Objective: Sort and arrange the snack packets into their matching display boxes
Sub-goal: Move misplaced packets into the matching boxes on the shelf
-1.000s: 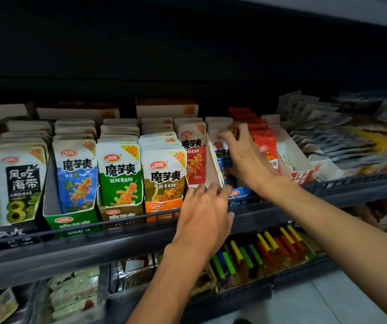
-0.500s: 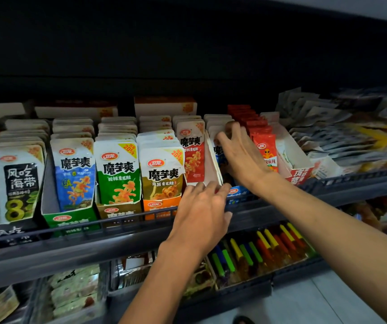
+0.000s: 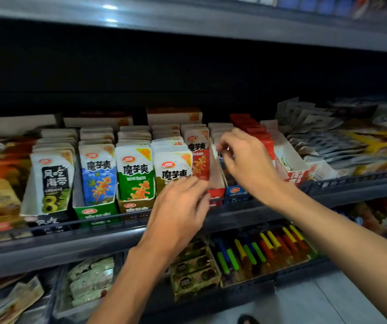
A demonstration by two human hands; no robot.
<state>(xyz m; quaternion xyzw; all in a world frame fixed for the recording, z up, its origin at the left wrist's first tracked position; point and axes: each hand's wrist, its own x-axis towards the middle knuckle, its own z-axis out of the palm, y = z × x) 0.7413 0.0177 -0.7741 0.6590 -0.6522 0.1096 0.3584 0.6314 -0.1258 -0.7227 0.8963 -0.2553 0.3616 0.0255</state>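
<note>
My left hand (image 3: 180,213) was released, fingers straight, their tips against the lower edge of the brown packet (image 3: 172,170) and just beside the red packet (image 3: 198,160). The wrist hung out past the shelf lip (image 3: 47,250), over the rail (image 3: 117,215) that ran along the box fronts.

My right hand (image 3: 248,164) reached in deeper, fingers curled. Thumb and forefinger pinched the top edge of a blue packet (image 3: 227,177), which stood upright in the blue box (image 3: 235,191). Blur softened that grip, but the pinch looked closed.

A tilted cardboard wall (image 3: 216,169) parted the blue box from the red box (image 3: 217,195), and my right thumb sat just past its upper edge. The red packet stood back from its box front, leaving a pocket of room there. To the right of my hand the orange packets (image 3: 255,127) ran back in a tight row, close against my knuckles.

Above all the packet tops lay dark open space up to the upper shelf (image 3: 188,22), plenty for lifting straight out. Sideways the rows were packed edge to edge.
</note>
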